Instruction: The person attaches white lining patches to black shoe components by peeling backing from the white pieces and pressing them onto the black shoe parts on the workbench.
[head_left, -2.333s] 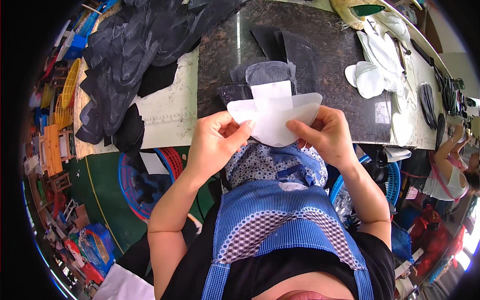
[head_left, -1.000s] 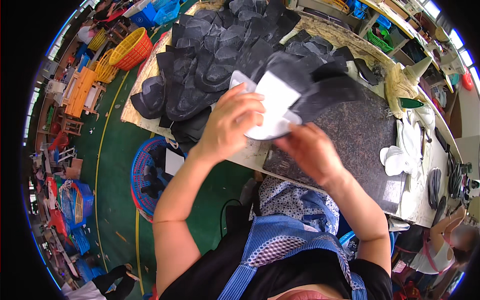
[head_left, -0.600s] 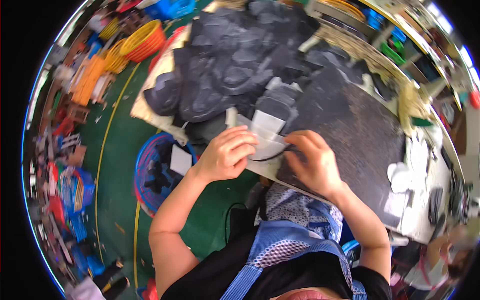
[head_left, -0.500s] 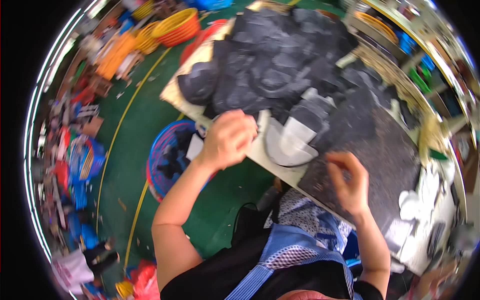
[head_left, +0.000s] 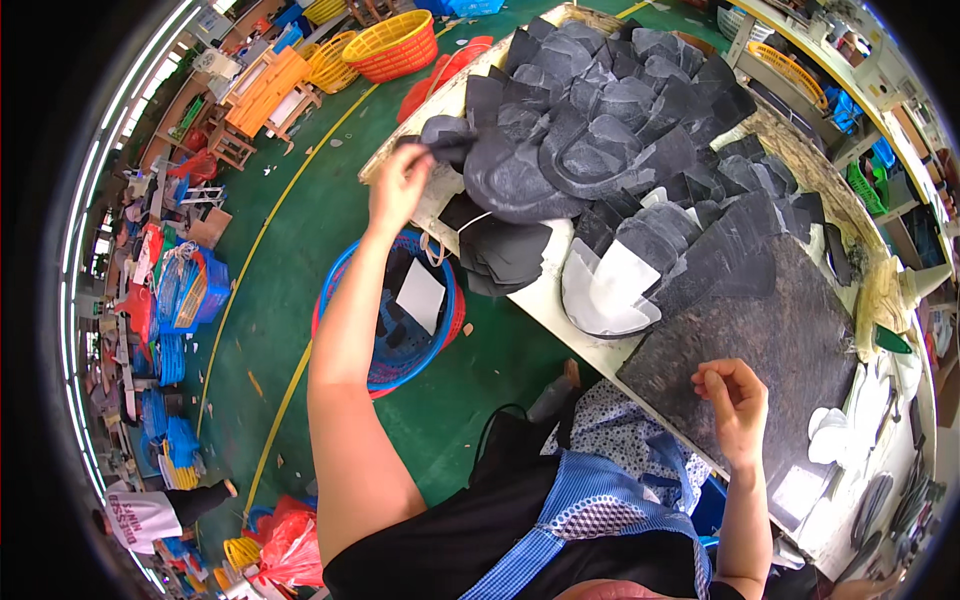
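My left hand (head_left: 398,190) reaches to the table's far left edge. Its fingertips are closed on the edge of a dark grey flat piece (head_left: 448,132), which is blurred there. A large heap of similar dark grey cut pieces (head_left: 600,110) covers the far part of the table. Closer in, a small stack of dark pieces (head_left: 500,255) overhangs the left edge beside white curved pieces (head_left: 608,290). My right hand (head_left: 735,405) hovers over a dark, worn board (head_left: 760,330), thumb and forefinger pinched together, with nothing visible between them.
Below the table's left edge stands a blue and red basket (head_left: 385,375) with dark scraps and a white sheet in it. White pieces (head_left: 830,435) lie at the board's right. Red and yellow baskets (head_left: 392,48) stand on the green floor farther off.
My left hand has moved away from me to the dark grey piece at the far left edge. My right hand has drawn back nearer to me, and its fingers have come together.
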